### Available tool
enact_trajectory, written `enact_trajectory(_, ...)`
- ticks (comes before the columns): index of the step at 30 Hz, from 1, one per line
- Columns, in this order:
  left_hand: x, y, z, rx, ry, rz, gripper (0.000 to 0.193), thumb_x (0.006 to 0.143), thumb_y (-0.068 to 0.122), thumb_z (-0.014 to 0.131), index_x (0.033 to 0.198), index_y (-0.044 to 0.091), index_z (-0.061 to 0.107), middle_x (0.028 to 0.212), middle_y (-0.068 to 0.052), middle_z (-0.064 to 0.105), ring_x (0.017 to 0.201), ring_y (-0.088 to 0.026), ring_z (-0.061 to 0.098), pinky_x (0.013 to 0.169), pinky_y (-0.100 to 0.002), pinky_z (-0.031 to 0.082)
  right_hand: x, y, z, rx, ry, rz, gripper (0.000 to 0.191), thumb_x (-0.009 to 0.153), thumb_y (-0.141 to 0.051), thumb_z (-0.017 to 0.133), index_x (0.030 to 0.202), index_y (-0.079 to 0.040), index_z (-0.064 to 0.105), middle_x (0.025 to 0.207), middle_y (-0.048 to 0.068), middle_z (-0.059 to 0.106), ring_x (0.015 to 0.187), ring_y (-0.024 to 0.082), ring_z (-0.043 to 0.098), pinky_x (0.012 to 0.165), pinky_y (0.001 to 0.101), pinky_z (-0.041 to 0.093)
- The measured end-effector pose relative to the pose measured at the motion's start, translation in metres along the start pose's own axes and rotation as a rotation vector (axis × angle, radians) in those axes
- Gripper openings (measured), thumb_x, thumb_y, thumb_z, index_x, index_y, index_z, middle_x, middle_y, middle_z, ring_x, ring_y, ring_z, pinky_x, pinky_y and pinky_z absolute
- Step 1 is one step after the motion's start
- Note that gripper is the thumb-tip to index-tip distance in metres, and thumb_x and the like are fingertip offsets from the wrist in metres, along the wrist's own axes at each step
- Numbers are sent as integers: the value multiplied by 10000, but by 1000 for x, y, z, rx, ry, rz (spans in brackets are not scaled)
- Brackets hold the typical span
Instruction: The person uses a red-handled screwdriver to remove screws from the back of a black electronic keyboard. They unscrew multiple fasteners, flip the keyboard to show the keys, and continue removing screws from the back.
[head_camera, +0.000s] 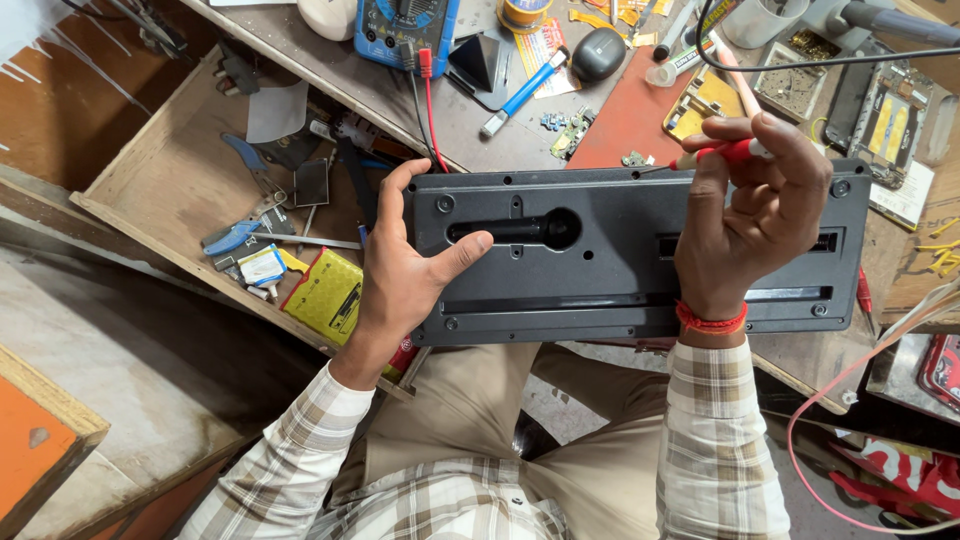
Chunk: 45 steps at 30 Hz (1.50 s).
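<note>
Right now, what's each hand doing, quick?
Left hand: closed on the left end of the black plastic panel, thumb across its face.
Right hand: closed around a red-handled screwdriver, tip at the panel's top edge.

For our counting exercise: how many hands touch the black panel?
2. Left hand grips the black panel at left; right hand, holding a red-handled screwdriver, over its right part. No others show.

Your sleeves, wristband and trousers

You wear a long-sleeved checked shirt in cream, grey and tan, its buttoned cuffs closing just short of your left hand (405, 275) and your right hand (755, 215). A band of red-orange thread circles your right wrist, just far of the cuff. Near the bottom edge the same check covers your chest, and plain khaki trousers cover your lap.
</note>
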<state>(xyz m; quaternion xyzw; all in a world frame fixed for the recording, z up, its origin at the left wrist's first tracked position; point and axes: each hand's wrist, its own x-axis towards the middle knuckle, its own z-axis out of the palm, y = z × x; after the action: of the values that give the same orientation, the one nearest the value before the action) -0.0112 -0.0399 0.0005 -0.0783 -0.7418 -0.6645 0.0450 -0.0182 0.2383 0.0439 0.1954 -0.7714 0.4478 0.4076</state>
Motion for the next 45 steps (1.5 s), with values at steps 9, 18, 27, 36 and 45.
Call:
enact_trajectory(9,0,0,0,8,1,4,827,838,332,882,1465,70,411,1198,-105,721,1099,-194,738,976,-326,601,0,1,0,7,2,12,363,1127,212,582,1384,-15,465,1240,191,649,1017,227,739,876,272,635)
enact_trajectory(18,0,0,0,14,8,8,826,833,325,889,1461,71,417,1191,-104,722,1093,-188,735,977,-323,594,1,0,1,-23,-26,17,356,1131,205,605,1382,-9,471,1239,188,661,1021,221,742,879,267,631)
enact_trajectory(27,0,-1,0,17,5,13,827,837,330,888,1464,73,414,1196,-104,721,1100,-192,736,985,-327,592,1,0,2,-2,-7,8,352,1124,207,596,1368,-9,464,1231,191,663,1012,225,741,874,275,641)
enact_trajectory(36,0,0,0,4,0,-9,832,832,338,882,1464,75,408,1185,-105,722,1090,-191,740,974,-328,603,1,1,1,-11,-15,11,345,1137,200,593,1378,-14,467,1234,201,663,1016,230,746,873,273,643)
enact_trajectory(45,1,-1,0,6,-9,-15,837,833,346,877,1466,75,402,1183,-105,720,1083,-192,743,966,-325,607,1,2,0,1,-32,44,322,1161,179,589,1382,-17,458,1217,198,668,1016,215,738,874,263,631)
